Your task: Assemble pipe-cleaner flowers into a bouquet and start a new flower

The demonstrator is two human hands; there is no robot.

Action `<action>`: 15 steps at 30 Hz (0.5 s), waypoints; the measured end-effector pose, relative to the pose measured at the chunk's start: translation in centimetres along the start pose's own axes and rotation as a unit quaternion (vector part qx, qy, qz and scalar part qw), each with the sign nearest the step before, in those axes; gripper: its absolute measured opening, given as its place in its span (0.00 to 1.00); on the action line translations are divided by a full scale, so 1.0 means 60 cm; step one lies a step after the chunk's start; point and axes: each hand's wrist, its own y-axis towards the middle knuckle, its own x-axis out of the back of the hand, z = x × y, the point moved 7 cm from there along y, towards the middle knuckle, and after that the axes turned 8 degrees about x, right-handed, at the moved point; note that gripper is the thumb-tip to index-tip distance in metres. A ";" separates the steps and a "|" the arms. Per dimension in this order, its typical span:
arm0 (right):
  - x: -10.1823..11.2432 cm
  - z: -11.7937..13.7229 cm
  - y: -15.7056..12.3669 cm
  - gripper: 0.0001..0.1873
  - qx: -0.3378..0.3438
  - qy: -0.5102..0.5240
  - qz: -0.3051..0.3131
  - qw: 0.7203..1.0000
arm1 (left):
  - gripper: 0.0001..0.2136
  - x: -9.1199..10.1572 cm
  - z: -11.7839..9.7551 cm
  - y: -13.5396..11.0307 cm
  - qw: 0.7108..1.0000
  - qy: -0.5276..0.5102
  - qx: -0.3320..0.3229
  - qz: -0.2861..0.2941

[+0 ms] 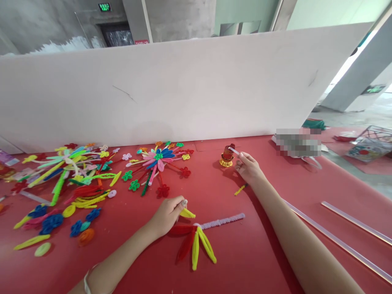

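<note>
My right hand [248, 168] pinches a short translucent stick, which looks like a glue stick [234, 150], its tip at the top of a small red lamp with a gold base [226, 162]. My left hand [169, 213] is closed, with a small whitish-grey piece [184, 202] between thumb and finger. Just under those fingertips is a yellow pipe-cleaner petal [188, 213]; whether they grip it too I cannot tell. Below lies a pipe-cleaner flower with red and yellow petals [196, 249] and a lilac fuzzy stem [223, 221]. A yellow twisted scrap [240, 189] lies near my right hand.
A finished-looking multicoloured pipe-cleaner flower [158, 157] lies at the back. Many loose petals and blossoms [52, 223] spread over the left of the red table [147, 261]. Long clear rods [337, 237] lie at right, a blurred bag [297, 143] behind. A white panel [190, 94] borders the back.
</note>
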 end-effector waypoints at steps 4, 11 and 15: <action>0.000 0.000 0.001 0.18 0.001 -0.002 0.007 1.000 | 0.18 0.000 -0.001 -0.001 1.000 0.005 -0.003 0.001; 0.006 -0.004 0.006 0.16 0.001 -0.001 0.006 1.000 | 0.18 0.000 -0.007 -0.002 1.000 0.009 -0.001 0.002; 0.005 -0.003 0.005 0.17 -0.001 0.008 0.006 1.000 | 0.18 0.001 -0.008 -0.003 1.000 0.004 -0.005 -0.001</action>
